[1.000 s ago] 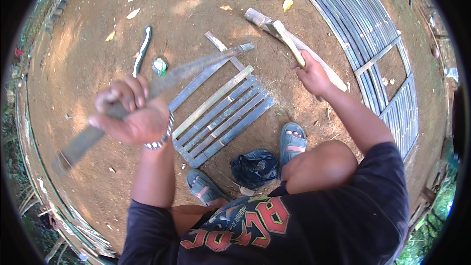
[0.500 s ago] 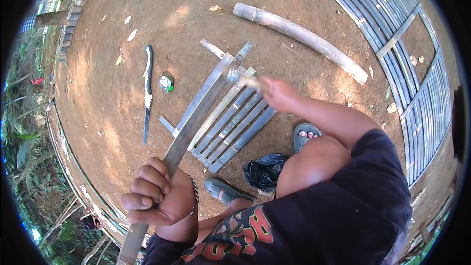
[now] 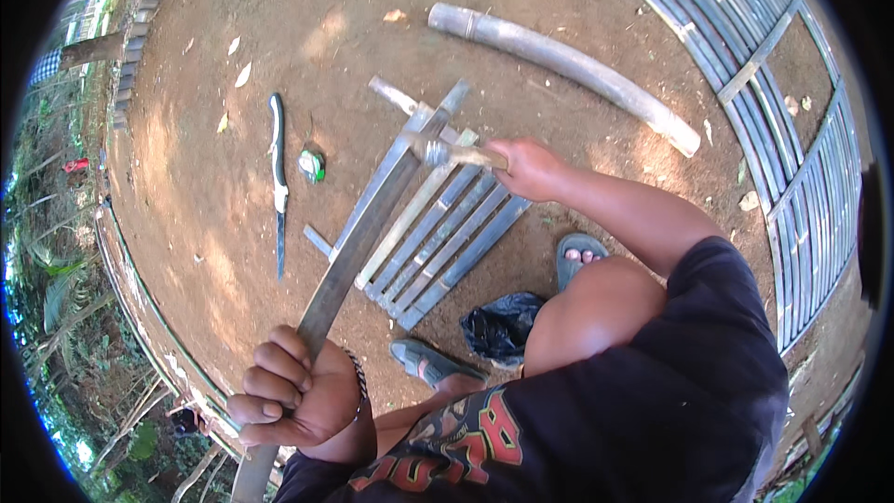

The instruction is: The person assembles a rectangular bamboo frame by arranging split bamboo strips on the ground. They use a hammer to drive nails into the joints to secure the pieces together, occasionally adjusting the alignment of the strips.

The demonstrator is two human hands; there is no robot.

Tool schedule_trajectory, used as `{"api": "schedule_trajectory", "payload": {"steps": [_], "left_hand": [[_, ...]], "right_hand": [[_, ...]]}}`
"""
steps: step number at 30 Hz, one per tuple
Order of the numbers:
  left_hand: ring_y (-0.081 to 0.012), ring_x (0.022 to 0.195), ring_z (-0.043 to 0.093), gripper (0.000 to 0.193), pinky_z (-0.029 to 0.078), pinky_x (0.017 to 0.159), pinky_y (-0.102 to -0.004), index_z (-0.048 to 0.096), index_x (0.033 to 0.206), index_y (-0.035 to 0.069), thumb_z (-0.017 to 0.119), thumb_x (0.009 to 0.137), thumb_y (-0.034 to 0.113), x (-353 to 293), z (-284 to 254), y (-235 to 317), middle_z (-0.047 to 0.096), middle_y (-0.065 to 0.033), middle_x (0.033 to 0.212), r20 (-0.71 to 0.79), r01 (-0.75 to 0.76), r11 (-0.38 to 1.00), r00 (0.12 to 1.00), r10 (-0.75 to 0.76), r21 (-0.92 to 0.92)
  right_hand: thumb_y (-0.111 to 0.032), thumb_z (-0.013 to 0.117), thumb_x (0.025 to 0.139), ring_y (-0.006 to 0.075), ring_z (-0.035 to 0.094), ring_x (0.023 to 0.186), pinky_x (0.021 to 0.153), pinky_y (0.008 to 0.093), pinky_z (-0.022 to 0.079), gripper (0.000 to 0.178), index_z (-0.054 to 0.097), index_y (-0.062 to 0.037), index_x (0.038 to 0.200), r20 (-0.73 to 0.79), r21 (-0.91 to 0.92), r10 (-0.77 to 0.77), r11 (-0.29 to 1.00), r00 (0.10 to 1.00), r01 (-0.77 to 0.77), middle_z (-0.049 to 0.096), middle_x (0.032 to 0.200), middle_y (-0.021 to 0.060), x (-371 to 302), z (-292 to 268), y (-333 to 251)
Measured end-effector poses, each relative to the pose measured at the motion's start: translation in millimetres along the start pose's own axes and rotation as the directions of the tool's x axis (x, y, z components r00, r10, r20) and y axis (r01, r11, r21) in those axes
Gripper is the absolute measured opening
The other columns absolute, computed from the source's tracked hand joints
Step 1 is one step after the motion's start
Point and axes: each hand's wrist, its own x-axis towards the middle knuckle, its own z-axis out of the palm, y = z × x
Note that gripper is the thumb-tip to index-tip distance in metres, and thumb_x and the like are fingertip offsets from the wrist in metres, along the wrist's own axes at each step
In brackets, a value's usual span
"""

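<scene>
My left hand (image 3: 300, 393) is wrapped round the lower part of a long, flat bamboo slat (image 3: 358, 247), which slants up over the left side of a small slatted bamboo frame (image 3: 450, 240). In my right hand (image 3: 527, 169) is a hammer (image 3: 470, 156) with a wooden handle. Its metal head is at the far end of the slat, seemingly against it; contact is hard to tell. The frame lies on the dirt, with several parallel strips and crosspieces sticking out at its left and far corners, partly hidden by the slat.
A folding saw (image 3: 278, 163) and a tape measure (image 3: 313, 166) lie to the left on the dirt. Beyond the frame is a thick bamboo pole (image 3: 568, 58). Near my feet sits a black plastic bag (image 3: 503, 328). A large bamboo slat panel (image 3: 745, 84) spans the right side.
The slat's far end and my left hand have come slightly nearer to me. The hammer head has shifted a little left, to the slat's end, and is less blurred.
</scene>
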Motion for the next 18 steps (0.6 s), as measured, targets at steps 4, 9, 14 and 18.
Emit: {"api": "schedule_trajectory", "payload": {"steps": [4, 9, 14, 18], "left_hand": [[-0.0077, 0.052, 0.031, 0.042, 0.027, 0.056, -0.0255, 0.043, 0.080, 0.016, 0.039, 0.109, 0.047, 2, 0, 1, 0.034, 0.0058, 0.059, 0.044, 0.025, 0.999, 0.999, -0.024, -0.019], [-0.0089, 0.053, 0.032, 0.040, 0.028, 0.056, -0.0260, 0.044, 0.084, 0.016, 0.040, 0.108, 0.048, 3, 0, -6, 0.034, 0.0044, 0.059, 0.043, 0.010, 1.000, 0.999, -0.009, -0.025], [-0.0088, 0.053, 0.031, 0.040, 0.028, 0.056, -0.0259, 0.043, 0.083, 0.016, 0.041, 0.108, 0.047, -6, 1, 2, 0.033, 0.0046, 0.060, -0.015, 0.023, 1.000, 1.000, -0.023, -0.001], [-0.0084, 0.053, 0.032, 0.039, 0.028, 0.056, -0.0257, 0.043, 0.081, 0.016, 0.040, 0.109, 0.042, 0, 1, -1, 0.033, 0.0048, 0.060, -0.052, 0.025, 1.000, 0.998, -0.024, 0.001]], "right_hand": [[-0.020, 0.060, 0.099, 0.0342, 0.069, 0.078, 0.073, 0.0486, 0.056, 0.027, 0.061, -0.0120, 0.124, 0.139, 0.044, 0.226, 0.971, 0.964, -0.235, 0.069, 0.090, 0.0211, 5, -21, -1], [-0.016, 0.060, 0.095, 0.0419, 0.069, 0.088, 0.084, 0.0504, 0.054, 0.026, 0.061, -0.0058, 0.120, -0.034, 0.082, 0.140, 0.987, 0.990, -0.137, 0.069, 0.099, 0.0231, 17, -16, 11], [-0.016, 0.062, 0.096, 0.0422, 0.068, 0.084, 0.081, 0.0501, 0.054, 0.027, 0.061, -0.0076, 0.121, -0.216, -0.030, -0.074, 0.997, 0.974, 0.069, 0.069, 0.094, 0.0236, 10, 15, 19], [-0.015, 0.063, 0.094, 0.0425, 0.069, 0.088, 0.082, 0.0503, 0.054, 0.022, 0.061, -0.0064, 0.115, -0.040, 0.125, 0.080, 0.989, 0.996, -0.075, 0.069, 0.095, 0.0246, 14, -4, 7]]}}
